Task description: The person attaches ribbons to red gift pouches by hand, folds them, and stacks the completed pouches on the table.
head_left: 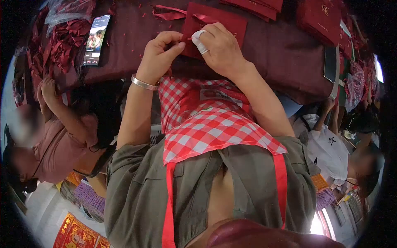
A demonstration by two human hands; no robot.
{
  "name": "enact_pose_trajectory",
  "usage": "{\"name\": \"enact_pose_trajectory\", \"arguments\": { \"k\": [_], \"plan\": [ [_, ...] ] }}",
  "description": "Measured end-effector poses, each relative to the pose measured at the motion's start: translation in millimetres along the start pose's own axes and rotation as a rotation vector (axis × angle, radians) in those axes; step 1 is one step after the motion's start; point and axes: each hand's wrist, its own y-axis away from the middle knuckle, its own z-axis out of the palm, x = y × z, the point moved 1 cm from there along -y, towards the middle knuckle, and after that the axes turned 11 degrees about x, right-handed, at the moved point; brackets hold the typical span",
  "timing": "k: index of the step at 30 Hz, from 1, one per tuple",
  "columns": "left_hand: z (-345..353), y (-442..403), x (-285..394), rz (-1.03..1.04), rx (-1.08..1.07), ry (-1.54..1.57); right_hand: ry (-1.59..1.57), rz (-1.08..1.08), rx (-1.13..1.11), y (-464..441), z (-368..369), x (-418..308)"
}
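Cloth [126, 47] between the phone [96, 41] and ribbon [168, 15] gives passage; stacked red folders [317, 20] obstruct the right.

Table [275, 56]: dark red cloth over it, running across the top of the view.
Floor [38, 217]: pale, at lower left.
Poster [76, 234]: red and gold, low at the left; its support cannot be told.
Purple stacks [88, 196]: low on both sides, too small to identify.
Light: white glare [320, 225] at lower right, bright patch [378, 68] at the right edge.
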Motion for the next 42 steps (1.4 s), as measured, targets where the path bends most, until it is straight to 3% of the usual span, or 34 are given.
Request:
{"name": "enact_pose_trajectory", "arguments": {
  "k": [6, 8, 14, 17, 20, 26, 34, 37, 42],
  "plan": [
    [7, 1, 11, -0.193, 0.066, -0.097, 0.223, -0.055, -0.114, -11, 1, -15],
    [9, -1, 5, -0.041, 0.123, -0.077, 0.261, -0.049, -0.135, -13, 0, -19],
    [13, -7, -5, 0.019, 0.176, -0.158, 0.321, -0.129, -0.192, -13, 1, -16],
    [16, -4, 2, 0.078, 0.226, -0.292, 0.25, 0.054, -0.408, -26, -1, -9],
    [20, 0, 3, 0.125, 0.301, -0.352, 0.216, 0.123, -0.397, -26, 2, -4],
    [23, -1, 7, 0.153, 0.351, -0.388, 0.472, -0.175, -0.263, -19, 10, -19],
    [21, -2, 7, 0.19, 0.371, -0.33, 0.262, -0.216, -0.071, -11, 10, 3],
    [17, -3, 7, 0.068, 0.34, -0.262, 0.337, -0.244, -0.096, -18, 11, 1],
    [16, -4, -2, 0.154, 0.361, -0.258, 0.397, -0.222, -0.214, -25, 8, -4]
  ]
}}
